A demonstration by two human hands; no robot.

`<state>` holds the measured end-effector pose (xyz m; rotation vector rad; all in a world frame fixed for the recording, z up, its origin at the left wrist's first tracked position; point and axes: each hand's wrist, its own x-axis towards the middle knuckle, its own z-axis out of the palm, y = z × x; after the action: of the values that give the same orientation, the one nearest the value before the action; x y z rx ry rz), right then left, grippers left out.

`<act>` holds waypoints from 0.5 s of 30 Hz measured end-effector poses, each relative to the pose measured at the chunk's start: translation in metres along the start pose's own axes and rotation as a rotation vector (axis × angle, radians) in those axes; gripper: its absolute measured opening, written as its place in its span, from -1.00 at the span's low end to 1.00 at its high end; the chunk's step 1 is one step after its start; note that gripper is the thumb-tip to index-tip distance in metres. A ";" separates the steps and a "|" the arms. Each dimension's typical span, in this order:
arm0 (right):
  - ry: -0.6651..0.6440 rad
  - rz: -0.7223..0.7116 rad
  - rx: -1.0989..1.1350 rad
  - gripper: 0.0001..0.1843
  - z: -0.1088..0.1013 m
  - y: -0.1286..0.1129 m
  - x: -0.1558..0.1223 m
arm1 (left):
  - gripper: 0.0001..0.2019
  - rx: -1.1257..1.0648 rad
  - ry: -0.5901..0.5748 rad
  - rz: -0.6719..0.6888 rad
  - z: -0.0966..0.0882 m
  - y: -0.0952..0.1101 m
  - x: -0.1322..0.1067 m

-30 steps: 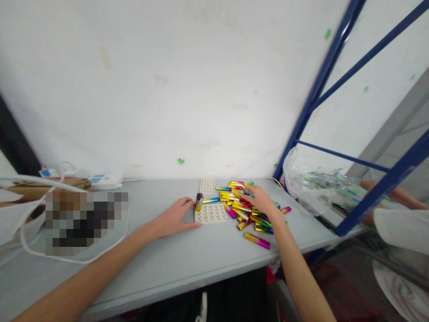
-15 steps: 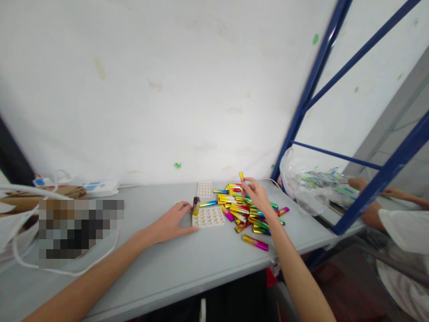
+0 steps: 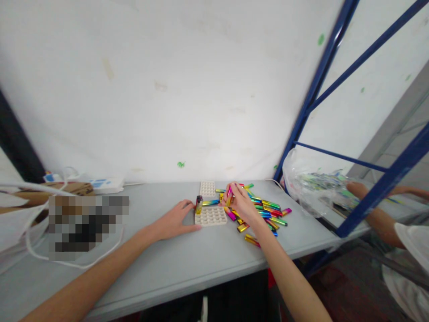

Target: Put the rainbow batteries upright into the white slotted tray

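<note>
Your right hand (image 3: 241, 202) pinches a shiny tube (image 3: 229, 191) in its fingers at the colourful pile (image 3: 264, 214)'s left side. Your left hand (image 3: 172, 221) rests, fingers spread, beside the white tray (image 3: 214, 217), where a dark-topped piece (image 3: 199, 205) stands upright

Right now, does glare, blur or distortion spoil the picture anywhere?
Head view throughout: bright glints on the metallic tubes; soft detail at the right hand; clear plastic bag smeary and indistinct; blue metal frame seemingly lens-skewed; pixelation over the left of the desk.
</note>
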<state>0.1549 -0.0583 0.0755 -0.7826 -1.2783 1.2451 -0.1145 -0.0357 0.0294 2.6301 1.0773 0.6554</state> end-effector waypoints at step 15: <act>0.253 -0.247 -0.771 -0.57 0.017 0.038 -0.004 | -0.38 -0.032 -0.011 -0.004 -0.002 0.004 0.000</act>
<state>0.1305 -0.0574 0.0420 -1.2312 -1.5914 0.4096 -0.1128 -0.0387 0.0324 2.6005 1.0604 0.6507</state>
